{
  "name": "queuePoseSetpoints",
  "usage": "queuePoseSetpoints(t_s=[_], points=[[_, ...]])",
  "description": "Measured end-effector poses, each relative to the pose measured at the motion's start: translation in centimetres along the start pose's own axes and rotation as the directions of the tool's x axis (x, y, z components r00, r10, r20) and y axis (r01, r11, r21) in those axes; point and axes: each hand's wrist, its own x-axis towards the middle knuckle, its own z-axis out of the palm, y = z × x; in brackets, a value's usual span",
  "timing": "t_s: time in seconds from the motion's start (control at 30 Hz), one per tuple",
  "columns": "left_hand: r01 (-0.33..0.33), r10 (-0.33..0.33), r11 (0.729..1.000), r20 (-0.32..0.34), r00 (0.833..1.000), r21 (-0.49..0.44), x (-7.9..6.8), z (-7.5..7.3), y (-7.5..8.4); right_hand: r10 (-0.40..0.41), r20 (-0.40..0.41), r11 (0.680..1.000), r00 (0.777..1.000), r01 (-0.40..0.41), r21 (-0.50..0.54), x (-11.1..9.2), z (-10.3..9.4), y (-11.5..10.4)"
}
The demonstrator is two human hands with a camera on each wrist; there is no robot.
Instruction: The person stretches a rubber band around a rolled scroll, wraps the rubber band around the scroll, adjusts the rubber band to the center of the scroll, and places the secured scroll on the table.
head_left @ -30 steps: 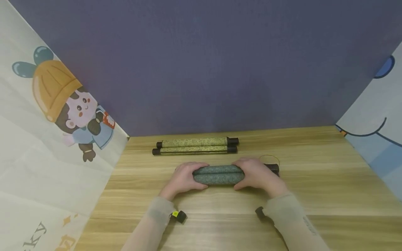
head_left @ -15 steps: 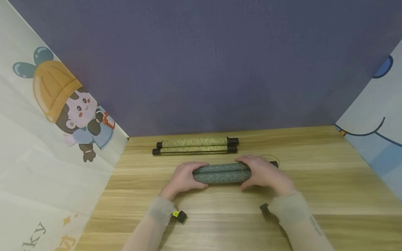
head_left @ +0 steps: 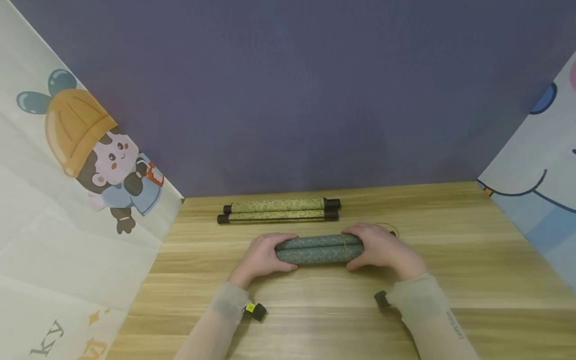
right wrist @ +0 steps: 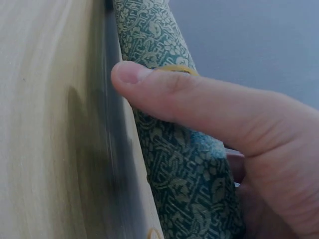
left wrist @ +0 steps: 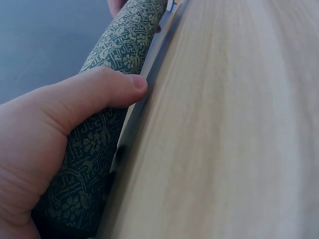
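Right hand (head_left: 380, 246) rightward on two rolls (head_left: 310, 255)

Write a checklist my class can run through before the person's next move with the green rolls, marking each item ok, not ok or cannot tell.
1. Left hand grips the green rolls: ok, at their left end.
2. Right hand grips them too: ok, toward the other end.
3. Green rolls lie side by side: ok.
4. Cord fastened: cannot tell; it crosses the rolls beside the right hand, but the underside is hidden.
5. Thin loop tucked in: not ok; it sticks out beyond the right hand.
6. Yellow rolls apart from both hands: ok, they lie farther back on the table.
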Motion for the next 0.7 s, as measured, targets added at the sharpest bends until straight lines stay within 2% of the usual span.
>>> queuePoseSetpoints(t_s=[0.2, 0.37, 0.7], points=[[0.016, -0.016, 1.0, -0.001, 1.0, -0.015, 0.1, 0.03, -0.08, 0.014, 0.009, 1.0, 1.0, -0.014, 0.002, 0.08, 0.04, 0.11], [0.021, -0.021, 1.0, 0.002, 1.0, -0.001, 0.2, 0.0, 0.06, -0.005, -0.009, 1.0, 1.0, 0.005, -0.007, 0.03, 0.01, 0.07], [0.007, -0.007, 1.0, -0.001, 1.0, -0.012, 0.02, 0.0, 0.08, -0.003, 0.009, 1.0, 1.0, 0.003, -0.023, 0.19, 0.31, 0.1]])
